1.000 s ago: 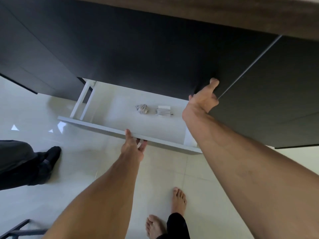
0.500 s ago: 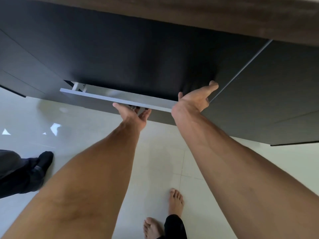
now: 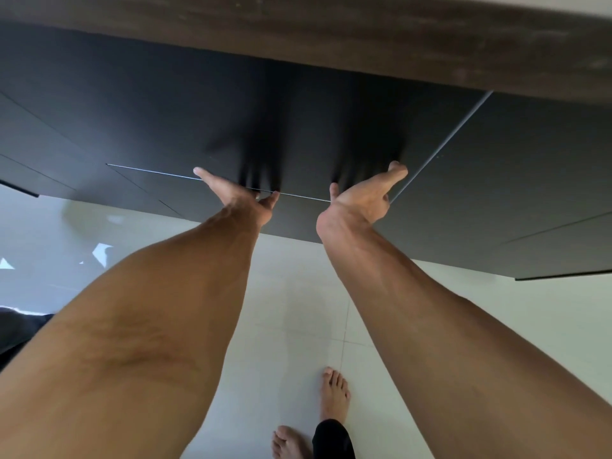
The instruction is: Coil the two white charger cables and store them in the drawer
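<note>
Bare feet (image 3: 334, 397) stand on the pale floor (image 3: 298, 293) close under the cabinet, so toes could be stubbed if the person leans in further. Both arms reach forward. The left hand (image 3: 243, 197) and right hand (image 3: 364, 197) press flat, fingers straight and holding nothing, against the dark drawer (image 3: 231, 207) front near its top edge. Only a thin bright seam shows there (the cables lie hidden, presumably inside). A hard shove might pinch fingertips at that seam, or jolt the coils loose.

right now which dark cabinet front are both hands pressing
The drawer front left of the long diagonal seam, above the thin pale gap line; left hand and right hand lie on it.
</note>
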